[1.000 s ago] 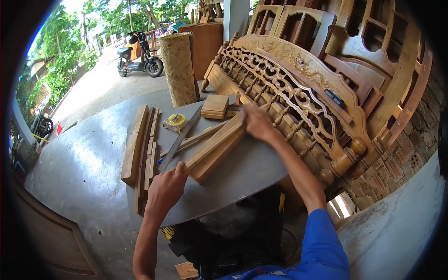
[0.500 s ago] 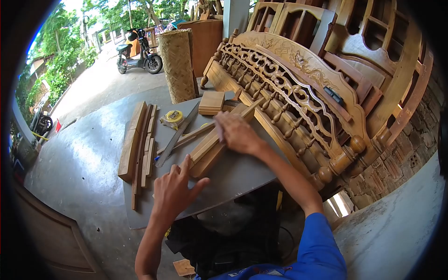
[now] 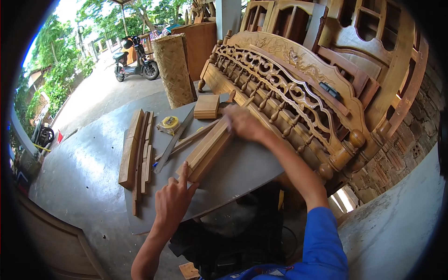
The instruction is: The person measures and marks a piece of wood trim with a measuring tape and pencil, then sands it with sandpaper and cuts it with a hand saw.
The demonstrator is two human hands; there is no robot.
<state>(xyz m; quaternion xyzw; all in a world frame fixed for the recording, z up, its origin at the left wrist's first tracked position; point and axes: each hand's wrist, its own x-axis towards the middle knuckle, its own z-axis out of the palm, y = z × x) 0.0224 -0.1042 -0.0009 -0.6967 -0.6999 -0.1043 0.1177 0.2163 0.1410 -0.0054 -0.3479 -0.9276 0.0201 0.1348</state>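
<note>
A thin wooden strip [image 3: 204, 148] lies along the top of a thicker wooden block [image 3: 211, 160], slanting away from me across the grey table. My left hand [image 3: 173, 200] presses its outstretched index finger on the strip's near end; the thumb stands apart and the other fingers are partly bent. At the far end, my right hand [image 3: 246, 123] is blurred, its fingers curled over the wood. A small greyish-purple sheet, like sandpaper [image 3: 228, 124], shows under those fingers. Left of the block lie a metal ruler [image 3: 173, 141] and a narrow stick [image 3: 198, 134].
Beside the ruler sits a yellow tape measure [image 3: 169, 124]. Several wooden pieces [image 3: 132, 154] line the table's left side, and square blocks [image 3: 206, 106] stand at the back. Carved bed panels [image 3: 280, 79] lean close on the right. A rolled woven mat [image 3: 175, 70] stands behind the table [image 3: 242, 172].
My right hand has slid to the far end of the strip, pushing away from me. My left index finger stays at the near end. The whole view has shifted slightly.
</note>
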